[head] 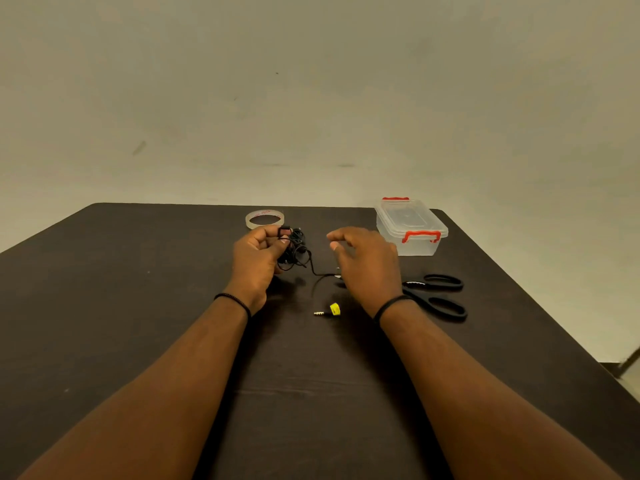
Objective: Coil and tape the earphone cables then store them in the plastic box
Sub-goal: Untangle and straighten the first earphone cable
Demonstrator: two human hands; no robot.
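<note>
Earphone cables (pixel 294 249): we pinch the half-wound bundle in our left hand (pixel 258 258) above the bench (pixel 138 306), right hand (pixel 363 261) spread empty, coiling underway, loose plug end (pixel 320 313) next to gather before tape (pixel 265 219) and plastic box (pixel 410 226).

Dark table (pixel 138 341) with tape roll (pixel 264 218), lidded plastic box (pixel 410 226), scissors (pixel 437 295), jack plug (pixel 327 311).

Earphone cable (pixel 323 276) — partly hidden under right hand (pixel 367 261).
</note>
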